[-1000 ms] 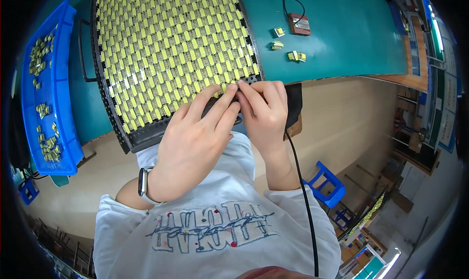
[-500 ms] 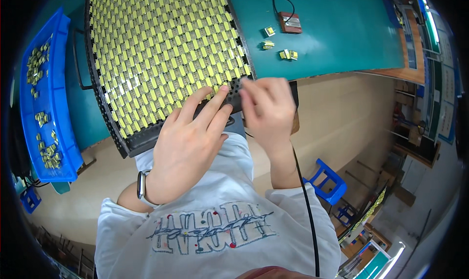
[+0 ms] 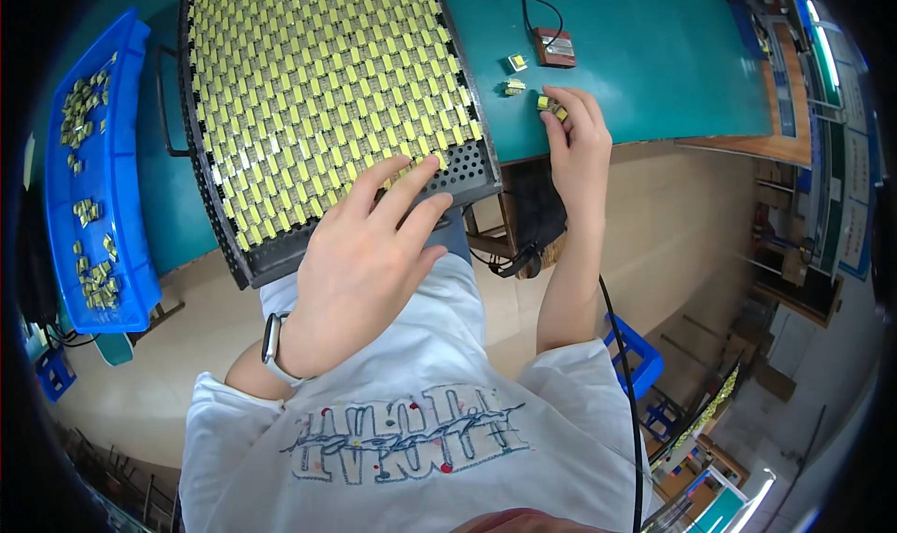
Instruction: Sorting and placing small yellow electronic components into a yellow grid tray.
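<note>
Right hand: thumb and fingers bracket yellow parts right of the tray; I can't tell whether they're pinched | left hand: spread over the tray's near-right rows, hiding some | tray's far end cut off from me | green table, blue bin at left | tan floor

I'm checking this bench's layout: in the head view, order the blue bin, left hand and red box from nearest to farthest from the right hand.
1. Red box: just beyond the right hand, on the bench.
2. Left hand: to its left, over the near end of the tray.
3. Blue bin: far left, past the tray.
</note>
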Demonstrator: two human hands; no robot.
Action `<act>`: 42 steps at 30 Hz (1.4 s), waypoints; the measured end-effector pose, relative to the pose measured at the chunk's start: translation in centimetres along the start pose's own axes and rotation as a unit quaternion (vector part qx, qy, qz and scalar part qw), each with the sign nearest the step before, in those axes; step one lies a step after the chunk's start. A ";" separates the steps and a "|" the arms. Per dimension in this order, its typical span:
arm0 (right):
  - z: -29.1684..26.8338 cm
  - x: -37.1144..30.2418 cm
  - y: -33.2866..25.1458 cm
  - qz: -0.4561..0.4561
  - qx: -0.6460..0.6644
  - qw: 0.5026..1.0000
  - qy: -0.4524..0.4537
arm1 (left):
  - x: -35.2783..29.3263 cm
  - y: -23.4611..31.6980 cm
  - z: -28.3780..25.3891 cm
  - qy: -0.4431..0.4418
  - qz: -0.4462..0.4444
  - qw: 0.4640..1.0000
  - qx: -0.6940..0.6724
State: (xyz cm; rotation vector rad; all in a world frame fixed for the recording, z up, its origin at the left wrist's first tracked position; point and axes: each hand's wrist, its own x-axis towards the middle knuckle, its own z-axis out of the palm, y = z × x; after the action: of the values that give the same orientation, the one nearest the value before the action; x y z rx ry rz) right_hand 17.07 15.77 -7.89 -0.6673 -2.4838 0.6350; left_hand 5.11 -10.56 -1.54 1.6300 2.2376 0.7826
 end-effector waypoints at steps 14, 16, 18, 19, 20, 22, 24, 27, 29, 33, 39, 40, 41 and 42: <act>-1.4 -6.2 -13.5 -0.055 0.298 0.953 -0.013 | -1.6 0.2 -0.9 0.074 -0.086 0.828 -0.549; -1.3 -6.7 -13.9 -0.057 0.345 0.937 -0.025 | -1.9 0.1 -0.9 0.076 -0.082 0.830 -0.546; -1.3 -7.3 -14.1 -0.053 0.354 0.934 -0.024 | -2.2 0.1 -1.0 0.078 -0.078 0.832 -0.544; -1.2 -7.5 -14.3 -0.056 0.364 0.930 -0.005 | -2.4 0.2 -1.1 0.086 -0.076 0.837 -0.536; -1.1 -7.7 -14.4 -0.059 0.373 0.926 0.013 | -2.6 0.2 -1.1 0.093 -0.073 0.841 -0.528; -0.8 -7.7 -14.4 -0.090 0.353 0.931 0.022 | -2.8 0.6 -1.2 0.105 -0.074 0.837 -0.533; -0.8 -7.7 -14.5 -0.121 0.332 0.935 0.031 | -3.0 0.7 -1.3 0.116 -0.075 0.832 -0.537; -0.8 -7.6 -14.8 -0.126 0.327 0.936 0.030 | -3.2 0.8 -1.5 0.126 -0.064 0.842 -0.520; -0.7 -7.7 -14.9 -0.122 0.343 0.931 0.031 | -3.3 0.6 -1.5 0.128 -0.044 0.863 -0.487; -0.9 -7.7 -15.1 -0.122 0.347 0.929 0.029 | -3.5 0.7 -1.5 0.131 -0.042 0.864 -0.485; -0.9 -7.9 -14.9 -0.129 0.332 0.934 0.032 | -3.5 0.6 -1.3 0.126 -0.036 0.861 -0.492; -0.9 -7.9 -14.9 -0.129 0.334 0.933 0.034 | -3.5 0.7 -1.3 0.126 -0.041 0.855 -0.501; -0.9 -7.9 -14.9 -0.130 0.335 0.932 0.036 | -3.5 0.7 -1.2 0.126 -0.045 0.850 -0.509; -1.1 -7.9 -15.1 -0.130 0.335 0.932 0.036 | -3.6 0.8 -1.2 0.126 -0.045 0.850 -0.509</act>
State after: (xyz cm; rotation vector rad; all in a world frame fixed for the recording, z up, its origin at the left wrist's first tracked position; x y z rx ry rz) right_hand 18.73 0.04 -1.44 -0.0937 -2.0318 1.2334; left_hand 6.28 -14.06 -0.46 0.9007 1.4774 1.8101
